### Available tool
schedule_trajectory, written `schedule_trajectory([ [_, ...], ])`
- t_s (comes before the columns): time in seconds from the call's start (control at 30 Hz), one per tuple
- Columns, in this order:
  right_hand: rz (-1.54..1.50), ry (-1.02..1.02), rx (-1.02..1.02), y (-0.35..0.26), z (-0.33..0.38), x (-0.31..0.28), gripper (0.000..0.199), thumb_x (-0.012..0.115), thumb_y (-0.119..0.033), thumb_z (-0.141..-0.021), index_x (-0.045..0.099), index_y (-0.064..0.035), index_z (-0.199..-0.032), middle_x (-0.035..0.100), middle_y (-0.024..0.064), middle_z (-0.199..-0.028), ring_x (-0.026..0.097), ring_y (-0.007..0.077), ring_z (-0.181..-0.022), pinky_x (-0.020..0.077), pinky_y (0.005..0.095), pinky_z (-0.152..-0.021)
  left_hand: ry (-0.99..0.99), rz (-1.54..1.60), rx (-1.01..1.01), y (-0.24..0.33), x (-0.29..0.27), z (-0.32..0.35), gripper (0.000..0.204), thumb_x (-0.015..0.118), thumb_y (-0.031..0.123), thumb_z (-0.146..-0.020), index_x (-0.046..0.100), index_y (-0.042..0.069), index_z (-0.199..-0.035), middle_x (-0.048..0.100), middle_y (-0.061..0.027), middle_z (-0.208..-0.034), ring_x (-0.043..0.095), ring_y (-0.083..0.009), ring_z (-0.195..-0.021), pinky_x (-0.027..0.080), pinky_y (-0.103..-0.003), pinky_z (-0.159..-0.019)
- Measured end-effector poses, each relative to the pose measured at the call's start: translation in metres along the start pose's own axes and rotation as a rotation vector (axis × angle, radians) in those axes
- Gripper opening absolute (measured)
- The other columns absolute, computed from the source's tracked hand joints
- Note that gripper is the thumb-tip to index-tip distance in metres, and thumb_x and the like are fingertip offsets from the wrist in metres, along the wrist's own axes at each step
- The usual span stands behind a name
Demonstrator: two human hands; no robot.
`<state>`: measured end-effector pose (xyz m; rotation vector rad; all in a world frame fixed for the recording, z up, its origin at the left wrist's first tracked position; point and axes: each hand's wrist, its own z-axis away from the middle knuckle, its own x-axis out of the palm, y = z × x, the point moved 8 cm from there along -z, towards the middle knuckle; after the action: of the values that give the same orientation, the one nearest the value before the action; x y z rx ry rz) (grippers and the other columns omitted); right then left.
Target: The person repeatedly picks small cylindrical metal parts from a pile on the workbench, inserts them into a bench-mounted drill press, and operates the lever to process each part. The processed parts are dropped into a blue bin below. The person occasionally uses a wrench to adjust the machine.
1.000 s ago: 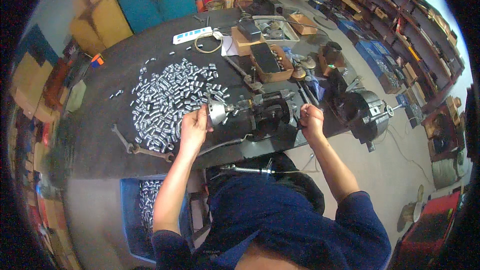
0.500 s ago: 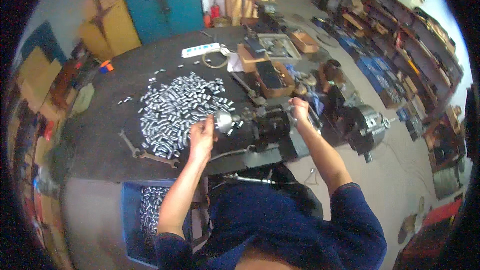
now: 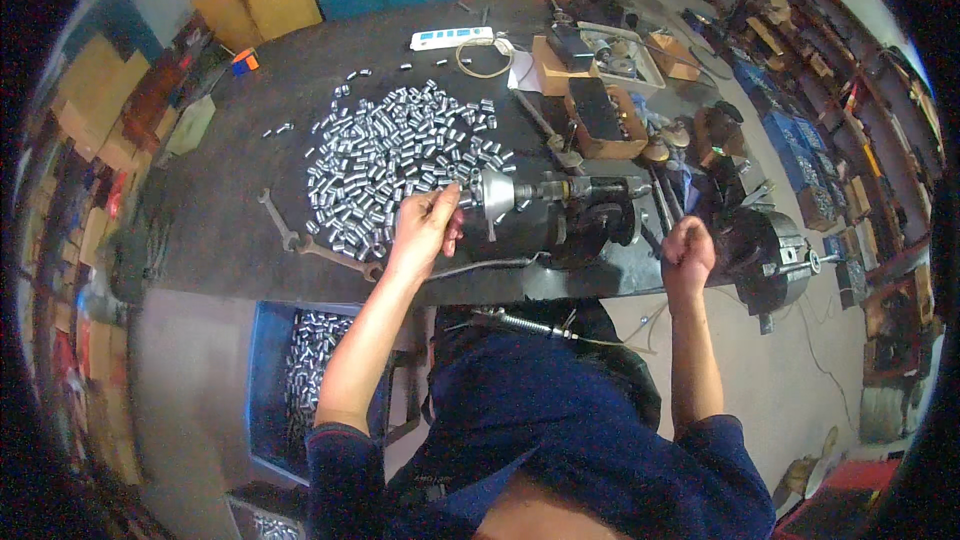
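Observation:
My left hand (image 3: 430,222) is closed in a pinch at the left face of a silver cone-shaped head (image 3: 497,194). A small shiny metal sleeve (image 3: 467,198) shows at its fingertips, partly hidden. The head sits on the spindle of a dark bench machine (image 3: 597,222) near the table's front edge. To the right, my right hand (image 3: 690,245) is a closed fist, slightly blurred, at the near end of a bar-like lever (image 3: 664,202). A large heap of short metal sleeves (image 3: 400,155) lies beyond my left hand.
Two joined open-end wrenches (image 3: 318,245) lie left of the heap. Below the table edge stands a blue bin (image 3: 268,380) holding more sleeves. Farther back are a white power strip (image 3: 450,38) and a cardboard box (image 3: 608,145). A round dark machine part (image 3: 775,260) stands at right.
My right hand has swung right and toward me, away from the machine. My left hand stays by the silver head. The whole view has shifted, showing more of the near side.

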<state>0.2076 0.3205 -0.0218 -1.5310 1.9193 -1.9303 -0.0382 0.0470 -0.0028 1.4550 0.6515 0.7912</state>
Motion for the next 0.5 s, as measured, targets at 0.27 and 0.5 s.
schedule_trajectory([
  [0.27, 0.212, 0.257, 0.070, 0.065, -0.038, -0.046, 0.017, 0.050, -0.022, -0.079, 0.052, -0.0051, -0.077, 0.042, -0.0041, -0.058, 0.032, 0.0041, -0.042, 0.0249, 0.0176, -0.038, 0.098, -0.461, -0.042, -0.030, -0.106, 0.080, 0.038, 0.047, 0.025, -0.084, 0.049, 0.001, -0.055, 0.045, -0.0019, -0.043, 0.041, -0.0080, -0.035, 0.032, -0.023, -0.034],
  [0.5, 0.140, 0.284, 0.143, 0.058, -0.023, -0.028, 0.010, 0.043, -0.010, -0.076, 0.051, -0.0048, -0.075, 0.039, -0.0039, -0.056, 0.030, 0.0046, -0.043, 0.0250, 0.0181, -0.038, 0.285, -1.384, -0.298, -0.112, -0.237, 0.186, 0.024, 0.055, 0.022, -0.075, 0.058, 0.000, -0.065, 0.058, -0.0161, -0.060, 0.058, -0.0288, -0.056, 0.045, -0.037, -0.054],
])
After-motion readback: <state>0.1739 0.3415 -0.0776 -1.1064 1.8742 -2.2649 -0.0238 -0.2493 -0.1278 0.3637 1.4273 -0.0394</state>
